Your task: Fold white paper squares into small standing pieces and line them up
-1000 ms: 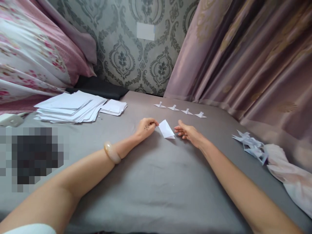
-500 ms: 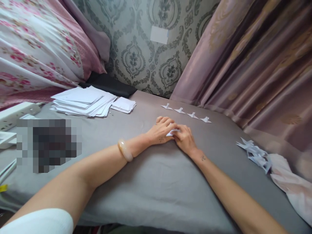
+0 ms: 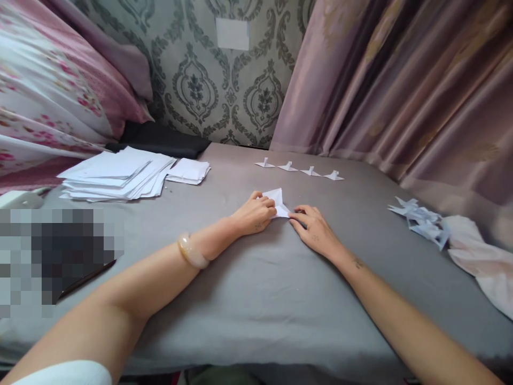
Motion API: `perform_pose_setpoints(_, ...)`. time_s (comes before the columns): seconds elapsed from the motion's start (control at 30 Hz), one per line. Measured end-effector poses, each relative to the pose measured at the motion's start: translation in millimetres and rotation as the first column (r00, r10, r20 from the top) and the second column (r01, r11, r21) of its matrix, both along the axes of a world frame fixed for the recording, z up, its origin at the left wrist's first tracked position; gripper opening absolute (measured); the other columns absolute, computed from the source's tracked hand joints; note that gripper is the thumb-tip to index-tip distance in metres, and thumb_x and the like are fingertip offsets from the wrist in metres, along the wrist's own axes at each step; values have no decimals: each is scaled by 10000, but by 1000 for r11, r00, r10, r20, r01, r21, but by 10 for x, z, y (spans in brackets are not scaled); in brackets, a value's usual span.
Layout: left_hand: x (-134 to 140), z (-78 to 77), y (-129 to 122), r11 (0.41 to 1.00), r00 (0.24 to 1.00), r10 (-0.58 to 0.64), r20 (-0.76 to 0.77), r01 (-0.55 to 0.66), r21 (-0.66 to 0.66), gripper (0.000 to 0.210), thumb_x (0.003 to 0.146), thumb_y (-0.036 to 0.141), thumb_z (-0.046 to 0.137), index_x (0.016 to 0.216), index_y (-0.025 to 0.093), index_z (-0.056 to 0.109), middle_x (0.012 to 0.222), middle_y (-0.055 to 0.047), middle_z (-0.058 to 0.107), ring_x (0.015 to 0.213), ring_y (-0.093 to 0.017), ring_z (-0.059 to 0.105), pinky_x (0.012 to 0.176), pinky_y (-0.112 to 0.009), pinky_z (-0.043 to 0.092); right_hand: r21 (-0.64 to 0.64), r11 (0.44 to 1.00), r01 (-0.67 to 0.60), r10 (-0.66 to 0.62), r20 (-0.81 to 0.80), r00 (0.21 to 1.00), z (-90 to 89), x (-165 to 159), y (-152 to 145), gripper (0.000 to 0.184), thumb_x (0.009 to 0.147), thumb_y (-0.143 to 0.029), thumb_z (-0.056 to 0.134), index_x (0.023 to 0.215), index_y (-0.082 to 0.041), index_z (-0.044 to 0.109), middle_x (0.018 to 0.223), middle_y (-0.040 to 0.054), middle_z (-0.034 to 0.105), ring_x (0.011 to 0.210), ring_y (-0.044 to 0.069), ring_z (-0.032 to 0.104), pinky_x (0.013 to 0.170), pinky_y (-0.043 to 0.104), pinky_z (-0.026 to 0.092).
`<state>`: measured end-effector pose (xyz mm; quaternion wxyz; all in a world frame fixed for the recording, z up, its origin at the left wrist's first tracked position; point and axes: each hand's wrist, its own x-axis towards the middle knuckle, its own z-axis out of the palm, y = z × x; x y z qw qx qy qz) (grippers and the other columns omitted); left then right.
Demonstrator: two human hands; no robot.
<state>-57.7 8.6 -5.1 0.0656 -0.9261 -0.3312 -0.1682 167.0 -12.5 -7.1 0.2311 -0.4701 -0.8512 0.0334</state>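
A creased sheet of white folding paper (image 3: 277,199) lies on the grey cloth between my hands, partly opened out. My left hand (image 3: 255,215) covers its left side, fingers curled down onto it. At the paper's right corner, my right hand (image 3: 313,227) pinches the tip between thumb and index finger. Beyond them stands a row of several small folded paper figures (image 3: 288,166), each with an upright part. The paper's left edge is hidden under my left fingers.
A large stack of white paper (image 3: 116,174) and a smaller stack of squares (image 3: 188,171) lie at the back left. Several folded paper pieces (image 3: 420,219) are heaped at the right beside a pale cloth (image 3: 476,251). Curtains (image 3: 360,91) hang behind the grey-covered surface (image 3: 240,299).
My hands have moved apart, the right one to the right. More of the paper now shows, spread wider between them. The view has shifted slightly.
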Motion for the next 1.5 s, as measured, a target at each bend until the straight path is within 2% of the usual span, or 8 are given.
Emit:
perform_pose_setpoints(0.13,15,28,-26,1000,1000,1,-11,-1,-9,344,951,367,391,930,152,659,921,-89,640,848,-190,574,919,-393,291,-17,1000,17,-18,-16,1000,-28,26,-36,299,901,-280,448,1068,-228,690,1115,92,603,1019,244,524,891,411,456)
perform_pose_setpoints(0.23,33,48,-42,1000,999,26,-25,-26,-4,376,948,431,391,997,160,647,905,-78,646,862,-197,578,924,-393,293,-26,999,22,-23,-21,1000,-24,16,-22,297,895,-264,454,1087,-230,678,1088,87,608,1001,240,527,890,399,452)
perform_pose_setpoints(0.33,56,67,-55,999,998,37,-41,-36,15,386,964,407,360,947,170,664,860,-63,650,838,-187,583,926,-388,293,-31,999,26,-26,-3,1000,-10,3,-16,307,889,-257,469,1130,-248,659,1084,82,608,980,239,527,890,405,445)
perform_pose_setpoints(0.5,82,97,-101,999,998,53,-23,-53,11,386,962,318,366,785,164,672,819,-55,653,769,-157,578,918,-373,302,-52,999,11,-11,-3,1000,14,-29,-93,268,884,-272,491,1069,-251,684,1077,78,605,977,241,523,870,398,447)
perform_pose_setpoints(0.7,143,88,-145,975,978,188,84,-176,-139,272,908,357,492,808,174,667,819,-32,669,801,-161,599,883,-356,320,-88,993,76,-82,-72,994,15,-74,-143,201,885,-278,511,937,-225,699,997,63,628,935,224,544,800,354,458)
perform_pose_setpoints(0.9,201,69,-139,932,934,307,182,-256,-256,237,892,352,520,791,184,654,811,-9,681,803,-157,600,820,-336,328,-145,974,173,-191,-116,975,5,-112,-60,177,882,-279,516,833,-212,673,929,49,633,918,213,552,786,332,445)
perform_pose_setpoints(1.07,254,89,-134,892,900,388,200,-311,-329,208,864,340,549,766,189,653,791,-4,682,796,-166,603,815,-345,329,-134,967,215,-229,-99,968,-22,-141,-34,171,880,-283,500,803,-214,637,917,49,623,907,215,553,767,331,434)
perform_pose_setpoints(1.5,295,186,-31,802,872,454,184,-309,-511,163,802,299,600,800,156,679,807,-40,698,676,-149,583,656,-264,387,-138,960,242,-255,-83,963,-57,-152,14,138,856,-272,517,752,-202,573,913,65,589,883,215,554,764,333,430)
